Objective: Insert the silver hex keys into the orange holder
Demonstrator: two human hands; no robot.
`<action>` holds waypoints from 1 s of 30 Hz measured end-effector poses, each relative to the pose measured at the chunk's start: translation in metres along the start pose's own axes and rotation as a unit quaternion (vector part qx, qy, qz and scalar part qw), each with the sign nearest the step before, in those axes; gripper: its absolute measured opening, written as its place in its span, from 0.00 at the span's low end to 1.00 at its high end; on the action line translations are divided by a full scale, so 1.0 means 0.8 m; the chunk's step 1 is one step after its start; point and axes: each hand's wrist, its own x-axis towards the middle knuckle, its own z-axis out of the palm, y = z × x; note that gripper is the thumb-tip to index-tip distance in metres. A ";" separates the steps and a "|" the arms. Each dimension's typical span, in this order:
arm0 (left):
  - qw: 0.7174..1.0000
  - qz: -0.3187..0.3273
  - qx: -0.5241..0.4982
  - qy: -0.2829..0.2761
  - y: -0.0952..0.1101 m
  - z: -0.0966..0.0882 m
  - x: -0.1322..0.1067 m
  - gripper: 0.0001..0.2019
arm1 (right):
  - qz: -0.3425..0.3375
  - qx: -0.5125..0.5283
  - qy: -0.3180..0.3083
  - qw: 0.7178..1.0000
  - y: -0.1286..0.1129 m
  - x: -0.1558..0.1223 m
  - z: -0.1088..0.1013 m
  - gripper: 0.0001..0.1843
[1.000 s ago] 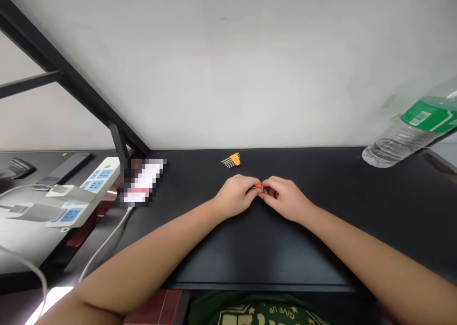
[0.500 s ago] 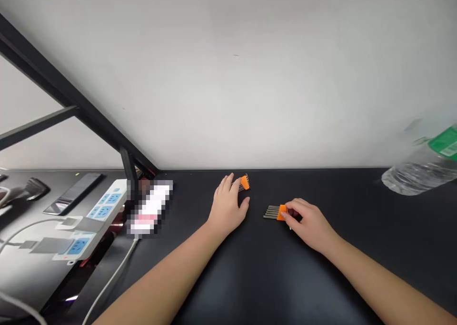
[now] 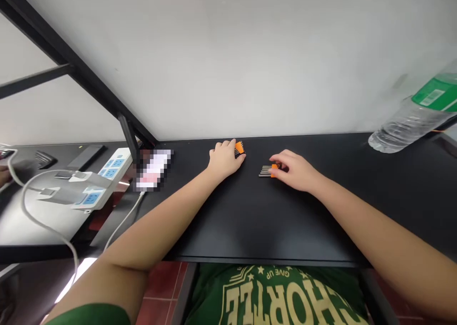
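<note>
The left hand (image 3: 224,160) and right hand (image 3: 297,170), two in all, are shown with two orange rod holders (image 3: 275,171), one at the fingers of each. Left of the left hand lie one pixelated lit screen (image 3: 154,169) and one power strip (image 3: 113,167) bearing two grey adapters (image 3: 64,195); right of the right hand, one clear bottle (image 3: 398,130) with one green label (image 3: 434,95)

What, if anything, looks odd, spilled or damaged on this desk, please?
No spill or damage is visible, though the left hand partly hides the farther orange holder, and the right hand the nearer orange holder. Only the bottle at far right looks odd: it appears slanted, possibly just wide-angle distortion near the picture's edge.
</note>
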 end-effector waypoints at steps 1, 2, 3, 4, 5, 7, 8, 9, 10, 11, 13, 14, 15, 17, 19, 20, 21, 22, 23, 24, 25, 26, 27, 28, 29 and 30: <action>1.000 -0.004 0.002 -0.005 0.000 0.000 0.005 0.26 | -0.037 -0.014 -0.018 0.999 0.000 -0.001 0.001 0.21; 1.000 -0.009 0.003 -0.012 0.000 0.000 0.008 0.24 | -0.070 -0.032 -0.037 0.996 0.001 -0.001 0.002 0.22; 1.000 -0.014 0.002 -0.016 0.000 0.000 0.010 0.22 | -0.093 -0.050 -0.051 0.993 0.003 0.000 0.002 0.20; 1.000 -0.016 -0.001 -0.019 0.000 0.000 0.010 0.21 | -0.104 -0.065 -0.058 0.991 0.007 0.001 0.001 0.19; 1.000 -0.014 -0.006 -0.017 0.000 0.001 0.008 0.20 | -0.106 -0.074 -0.059 0.990 0.011 0.003 0.000 0.19; 1.000 0.004 -0.014 -0.010 0.002 0.001 -0.001 0.19 | -0.100 -0.092 -0.049 0.990 0.023 0.007 -0.003 0.20; 1.000 0.020 -0.017 -0.011 0.004 0.000 -0.007 0.19 | -0.094 -0.104 -0.043 0.989 0.029 0.008 -0.005 0.20; 0.999 0.040 -0.017 -0.019 0.007 -0.001 -0.013 0.19 | -0.082 -0.121 -0.039 0.988 0.035 0.010 -0.008 0.20; 0.997 0.071 -0.018 -0.035 0.009 -0.004 -0.020 0.18 | -0.063 -0.140 -0.033 0.988 0.039 0.010 -0.009 0.19; 0.993 0.106 -0.016 -0.052 0.013 -0.007 -0.026 0.19 | -0.045 -0.160 -0.027 0.986 0.042 0.010 -0.011 0.19; 0.983 0.169 -0.012 -0.074 0.020 -0.013 -0.037 0.21 | -0.025 -0.199 0.008 0.980 0.040 0.008 -0.011 0.19; 0.978 0.190 -0.013 -0.082 0.024 -0.015 -0.042 0.22 | -0.029 -0.210 0.036 0.977 0.036 0.006 -0.010 0.20; 0.975 0.205 -0.016 -0.084 0.028 -0.016 -0.045 0.22 | -0.044 -0.212 0.064 0.974 0.029 0.004 -0.008 0.21; 0.971 0.222 -0.029 -0.080 0.035 -0.016 -0.051 0.21 | -0.093 -0.167 0.115 0.975 0.011 0.000 0.000 0.22; 0.969 0.234 -0.043 -0.070 0.040 -0.015 -0.056 0.18 | -0.124 -0.067 0.128 0.982 -0.007 -0.003 0.010 0.23; 0.967 0.240 -0.049 -0.065 0.041 -0.015 -0.059 0.16 | -0.125 -0.007 0.115 0.986 -0.015 -0.004 0.015 0.24; 0.966 0.246 -0.055 -0.060 0.041 -0.015 -0.062 0.14 | -0.111 0.048 0.105 0.987 -0.020 -0.004 0.020 0.24; 0.965 0.251 -0.059 -0.056 0.042 -0.016 -0.066 0.13 | -0.092 0.087 0.085 0.988 -0.024 -0.004 0.023 0.25; 0.964 0.247 -0.073 -0.057 0.041 -0.018 -0.069 0.14 | -0.073 0.122 0.062 0.988 -0.025 -0.004 0.026 0.25; 0.964 0.239 -0.099 -0.066 0.041 -0.021 -0.073 0.15 | -0.060 0.152 0.039 0.986 -0.024 -0.004 0.028 0.25; 0.962 0.227 -0.128 -0.084 0.041 -0.024 -0.076 0.16 | -0.056 0.175 0.014 0.983 -0.023 -0.003 0.029 0.23; 0.957 0.215 -0.159 -0.110 0.040 -0.026 -0.079 0.16 | -0.059 0.190 -0.009 0.980 -0.020 -0.003 0.029 0.21; 0.951 0.204 -0.189 -0.135 0.040 -0.029 -0.081 0.16 | -0.067 0.198 -0.028 0.977 -0.017 -0.003 0.028 0.19; 0.945 0.195 -0.214 -0.154 0.041 -0.030 -0.083 0.16 | -0.076 0.198 -0.044 0.976 -0.015 -0.003 0.027 0.17; 0.940 0.186 -0.232 -0.165 0.041 -0.031 -0.084 0.15 | -0.085 0.192 -0.056 0.976 -0.013 -0.003 0.026 0.17; 0.939 0.178 -0.244 -0.167 0.041 -0.031 -0.084 0.14 | -0.091 0.187 -0.067 0.976 -0.011 -0.003 0.025 0.17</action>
